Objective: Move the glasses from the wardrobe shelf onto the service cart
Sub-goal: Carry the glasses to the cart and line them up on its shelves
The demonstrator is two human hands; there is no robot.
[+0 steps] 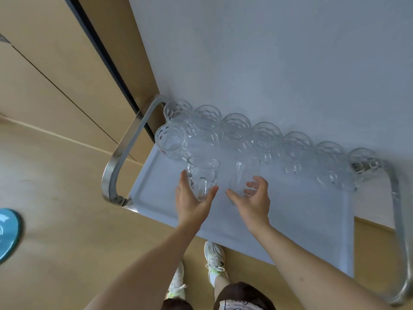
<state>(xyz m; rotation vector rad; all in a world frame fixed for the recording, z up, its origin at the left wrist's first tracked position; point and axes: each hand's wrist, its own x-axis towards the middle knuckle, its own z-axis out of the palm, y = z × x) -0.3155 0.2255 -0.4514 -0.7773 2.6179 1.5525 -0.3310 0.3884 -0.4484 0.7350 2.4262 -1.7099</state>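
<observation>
We note L hand (192,203) gripping a glass (202,179) over the cart (290,220) near its left edge. R hand (253,201) curled round a second glass (242,177) beside it. Row of glasses (266,139) along far edge.

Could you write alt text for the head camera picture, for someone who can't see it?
Seen from above, a person's left hand and right hand each hold a clear glass over a white service cart. A row of glasses already stands along its far edge, by the wall.
</observation>
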